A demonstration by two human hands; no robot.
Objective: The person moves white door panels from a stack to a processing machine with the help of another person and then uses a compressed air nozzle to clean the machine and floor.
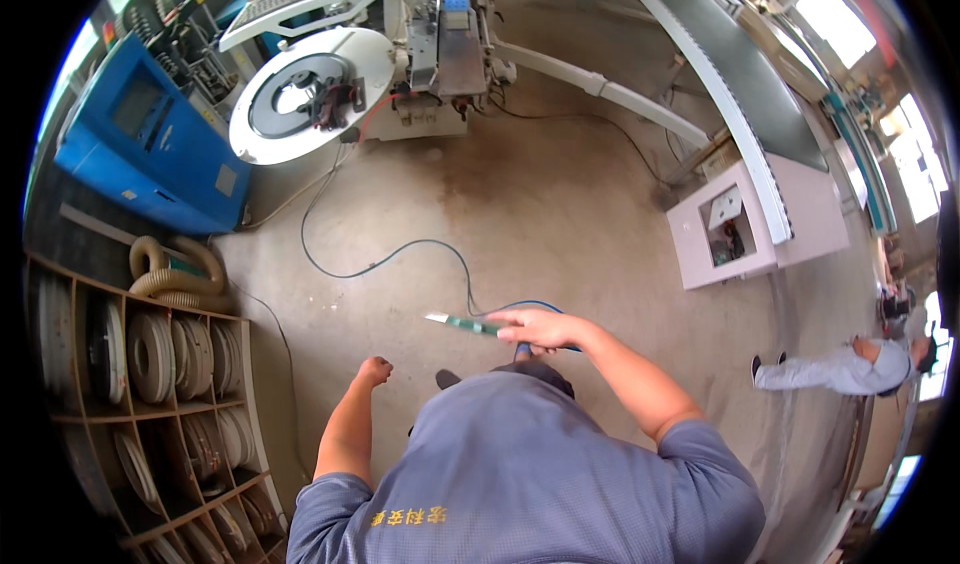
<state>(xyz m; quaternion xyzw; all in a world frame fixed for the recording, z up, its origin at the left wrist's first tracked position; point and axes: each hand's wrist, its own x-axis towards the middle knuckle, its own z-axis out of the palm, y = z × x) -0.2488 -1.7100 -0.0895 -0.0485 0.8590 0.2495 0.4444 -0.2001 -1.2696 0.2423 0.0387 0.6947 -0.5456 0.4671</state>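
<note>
My right hand [541, 330] is closed around a utility knife [474, 325] with a green handle. Its pale blade points left, above the concrete floor. On the other side of my body, my left hand [375, 370] hangs low with its fingers curled in, and nothing shows in it. A blue hose [464, 261] winds over the floor and passes behind my right hand.
A machine with a round white disc [375, 54] stands ahead, beside a blue cabinet [165, 144]. Wooden shelves [246, 359] of coiled rolls line the left, near a ribbed duct hose [172, 286]. A long machine [735, 249] and a person [850, 366] are at right.
</note>
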